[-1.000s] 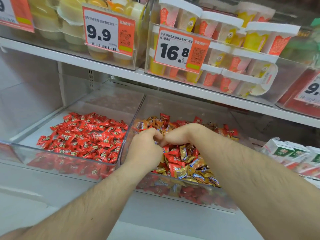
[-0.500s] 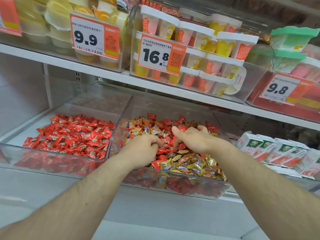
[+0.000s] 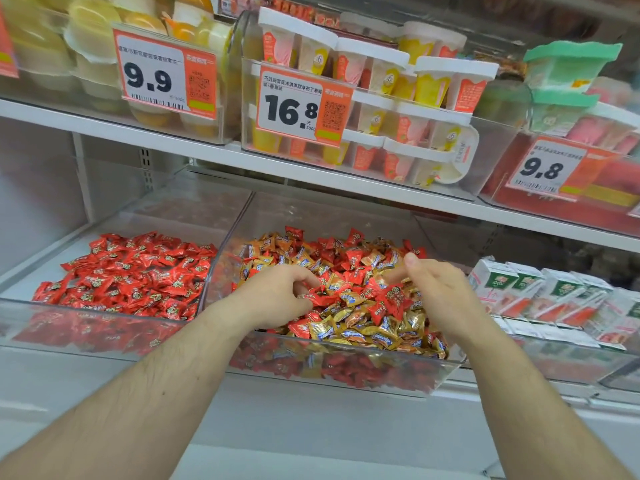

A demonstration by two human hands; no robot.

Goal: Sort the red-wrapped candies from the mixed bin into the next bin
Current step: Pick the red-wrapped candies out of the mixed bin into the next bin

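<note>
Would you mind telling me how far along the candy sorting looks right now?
Done: the clear plastic bin on the left already holds a layer of only red-wrapped candies. In hand: the left hand pinches a red candy over the clear mixed bin, while the right hand reaches among the wrappers. Left: many red candies remain mixed with the gold-wrapped candies, so plenty remains.
</note>
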